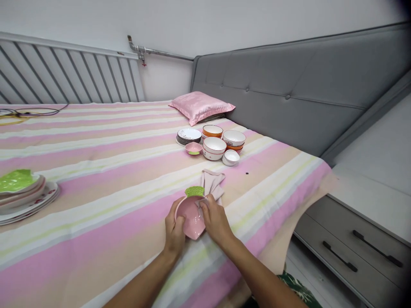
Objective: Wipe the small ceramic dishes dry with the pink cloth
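A pink strawberry-shaped bowl (192,216) with a green leaf edge is tilted toward me over the bed. My left hand (175,229) grips its left side, fingers wrapped around the outside and thumb over the rim. At the right rim, my right hand (216,218) is closed on a pale pink cloth (212,184). Part of that cloth is pressed to the bowl's inner wall under the right thumb; the rest trails onto the sheet behind the bowl. The fingers outside the bowl are partly hidden.
Farther back stand stacked white bowls (214,147), small white dishes (231,157), plates (189,136) and another pink bowl (193,147). More plates (48,194) lie at left. A pink pillow (202,106) rests by the grey headboard (289,77). A drawer cabinet (353,239) stands right.
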Demonstrator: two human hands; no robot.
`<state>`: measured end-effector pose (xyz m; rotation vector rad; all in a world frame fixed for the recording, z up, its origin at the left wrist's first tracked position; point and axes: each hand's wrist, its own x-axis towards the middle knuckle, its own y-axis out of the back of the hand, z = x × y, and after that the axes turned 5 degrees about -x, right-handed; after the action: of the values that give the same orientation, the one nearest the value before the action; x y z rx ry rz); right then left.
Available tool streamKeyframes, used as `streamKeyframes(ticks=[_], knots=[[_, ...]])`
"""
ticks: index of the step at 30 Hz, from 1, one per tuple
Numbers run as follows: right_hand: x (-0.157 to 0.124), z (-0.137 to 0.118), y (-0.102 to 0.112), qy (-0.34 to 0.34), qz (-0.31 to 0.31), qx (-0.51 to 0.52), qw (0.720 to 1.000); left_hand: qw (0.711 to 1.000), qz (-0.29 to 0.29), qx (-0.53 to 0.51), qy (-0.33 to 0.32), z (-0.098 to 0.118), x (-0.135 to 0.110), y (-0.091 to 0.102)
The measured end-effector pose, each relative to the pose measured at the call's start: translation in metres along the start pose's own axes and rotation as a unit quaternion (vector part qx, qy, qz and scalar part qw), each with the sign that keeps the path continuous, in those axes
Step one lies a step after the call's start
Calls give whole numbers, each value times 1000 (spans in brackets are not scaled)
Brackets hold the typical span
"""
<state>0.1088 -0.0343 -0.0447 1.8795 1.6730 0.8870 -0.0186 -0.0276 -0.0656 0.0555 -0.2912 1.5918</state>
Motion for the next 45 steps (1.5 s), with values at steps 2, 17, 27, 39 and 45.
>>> streamKeyframes(ticks=[2, 17, 27, 39, 45], knots=[[-1, -2, -2, -19, 4, 0, 1000, 1000, 15, 6, -8, -1, -1, 1], [-3, -1, -14, -79, 28, 186, 979, 993, 49, 102, -46, -5, -5, 0], [5, 11, 23, 84, 126, -187, 971, 989, -81, 44, 115, 7, 12, -4], [9, 11, 24, 166, 219, -215, 937, 972, -51, -56, 221, 10, 2, -12], [6, 6, 15, 89, 151, -162, 971, 960, -6, -129, 248, 12, 0, -16]])
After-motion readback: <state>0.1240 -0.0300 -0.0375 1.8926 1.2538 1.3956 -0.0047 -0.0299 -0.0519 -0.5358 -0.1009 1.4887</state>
